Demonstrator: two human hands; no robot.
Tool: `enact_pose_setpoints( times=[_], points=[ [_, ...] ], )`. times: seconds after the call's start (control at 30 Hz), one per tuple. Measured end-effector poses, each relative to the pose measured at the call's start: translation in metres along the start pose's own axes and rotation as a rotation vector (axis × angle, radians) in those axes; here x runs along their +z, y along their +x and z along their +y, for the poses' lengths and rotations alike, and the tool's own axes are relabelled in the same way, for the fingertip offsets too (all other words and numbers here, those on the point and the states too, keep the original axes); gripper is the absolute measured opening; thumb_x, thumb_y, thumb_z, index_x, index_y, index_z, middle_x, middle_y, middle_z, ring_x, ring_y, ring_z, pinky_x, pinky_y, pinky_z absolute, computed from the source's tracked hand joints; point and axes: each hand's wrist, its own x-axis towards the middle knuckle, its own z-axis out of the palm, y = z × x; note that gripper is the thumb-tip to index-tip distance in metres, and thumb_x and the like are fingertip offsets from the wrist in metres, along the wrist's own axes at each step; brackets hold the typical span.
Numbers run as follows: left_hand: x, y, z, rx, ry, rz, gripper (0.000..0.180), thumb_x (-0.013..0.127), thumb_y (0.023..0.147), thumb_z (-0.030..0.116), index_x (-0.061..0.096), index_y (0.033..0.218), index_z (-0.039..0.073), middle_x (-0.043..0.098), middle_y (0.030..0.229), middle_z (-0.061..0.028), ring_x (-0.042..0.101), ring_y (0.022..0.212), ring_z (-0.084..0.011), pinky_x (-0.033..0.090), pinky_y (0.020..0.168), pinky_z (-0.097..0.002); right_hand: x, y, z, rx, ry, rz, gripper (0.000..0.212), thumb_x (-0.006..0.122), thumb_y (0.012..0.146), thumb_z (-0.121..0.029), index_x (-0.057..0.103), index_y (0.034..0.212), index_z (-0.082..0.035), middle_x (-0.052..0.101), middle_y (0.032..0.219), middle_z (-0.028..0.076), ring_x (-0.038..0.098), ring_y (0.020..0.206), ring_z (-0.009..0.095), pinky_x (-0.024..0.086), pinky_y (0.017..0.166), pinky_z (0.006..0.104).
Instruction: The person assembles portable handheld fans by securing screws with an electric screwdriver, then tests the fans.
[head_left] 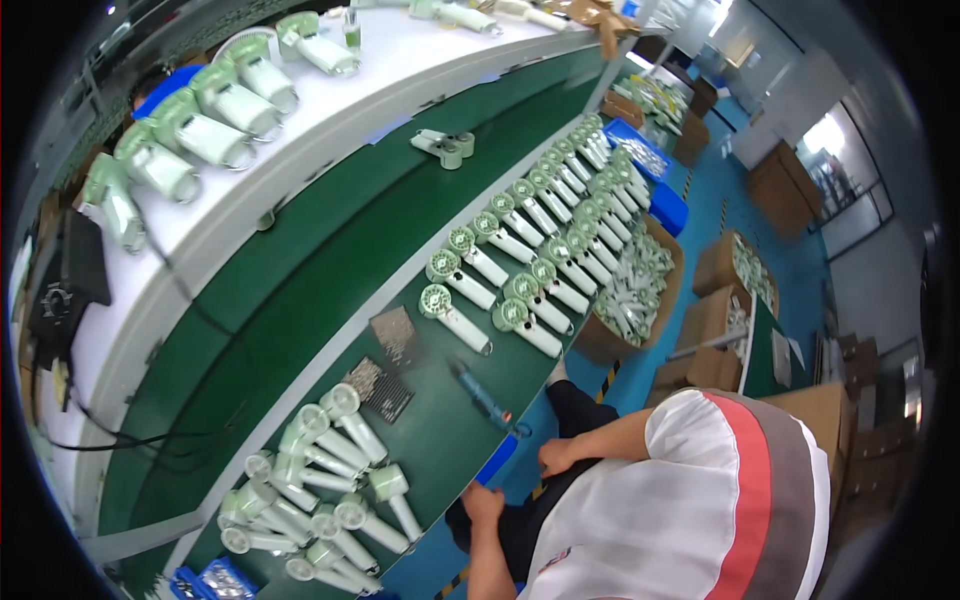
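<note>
Handheld fans (464, 326) | round pale-green heads, smooth white handles | hands (483, 503) curled, grip unclear

pale-green and white fans (466, 330), green bench (438, 446), blue screwdriver (478, 394), white shirt (685, 480) (striped red and grey)

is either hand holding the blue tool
No, the blue tool lies on the green bench, apart from both the left hand and the right hand.

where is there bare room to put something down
Bare bench shows between the blue tool, black tray and heap of handheld units. The green strip between bench and white shelf is bare along its middle, short of some stray units. Crowded: the heap, and the rows of units.
</note>
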Motion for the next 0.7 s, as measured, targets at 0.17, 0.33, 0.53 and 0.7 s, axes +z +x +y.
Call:
enact_pose_setpoints(
  times=[0.17,0.33,0.53,0.7],
  points=[
    [0.077,0.148,0.025,-0.194,0.006,-0.346,0.057,0.079,0.074,0.035,0.068,0.122,0.006,0.062,0.132,-0.0242,0.060,0.120,-0.0420,0.048,0.103,-0.0487,0.028,0.037,0.140,0.010,-0.069,-0.175,0.047,0.066,0.090,-0.047,0.077,0.098,-0.002,0.074,0.098,0.021,0.071,0.095,0.040,0.056,0.086,0.0513],
    [0.119,0.175,0.001,-0.163,0.080,-0.291,0.059,0.080,0.074,0.036,0.068,0.122,0.006,0.062,0.132,-0.0240,0.060,0.121,-0.0411,0.048,0.103,-0.0485,0.044,0.072,0.189,-0.111,-0.153,-0.229,0.045,0.066,0.090,-0.043,0.076,0.100,-0.001,0.073,0.101,0.023,0.070,0.098,0.039,0.056,0.086,0.0509],
    [0.134,0.217,0.002,0.013,0.134,-0.211,0.061,0.080,0.073,0.039,0.069,0.122,0.005,0.062,0.133,-0.0237,0.060,0.121,-0.0400,0.048,0.103,-0.0482,0.026,0.114,0.218,-0.127,-0.153,-0.225,0.045,0.067,0.090,-0.043,0.076,0.101,0.000,0.073,0.102,0.023,0.070,0.098,0.040,0.056,0.086,0.0509],
    [0.130,0.238,0.019,0.147,0.181,-0.111,0.062,0.080,0.073,0.041,0.069,0.122,0.005,0.062,0.133,-0.0236,0.060,0.122,-0.0391,0.048,0.104,-0.0480,0.002,0.141,0.230,-0.152,-0.188,-0.214,0.045,0.068,0.089,-0.042,0.075,0.102,0.000,0.073,0.102,0.023,0.070,0.098,0.040,0.056,0.086,0.0509]
  ],
)
